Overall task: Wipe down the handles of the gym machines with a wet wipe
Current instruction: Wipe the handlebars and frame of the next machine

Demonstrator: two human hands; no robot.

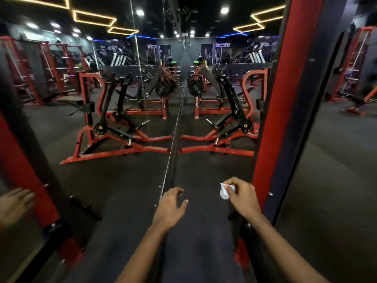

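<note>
My right hand (243,198) pinches a small crumpled white wet wipe (225,191) between thumb and fingertips, low in the view, just left of a red machine upright (275,111). My left hand (170,207) hovers beside it with fingers loosely curled and holds nothing; its fingertips are close to the thin vertical mirror seam (175,129). A red and black plate-loaded machine (222,121) stands a few steps ahead on the dark floor, with black lever arms. Its mirror image (114,123) shows to the left of the seam. Neither hand touches a handle.
A mirror wall fills the left half, and a reflected hand (14,203) shows at its lower left beside a reflected red post (22,166). Weight plates (194,86) hang on a rack behind. More red racks (350,64) stand far right. Dark rubber floor (204,170) lies ahead.
</note>
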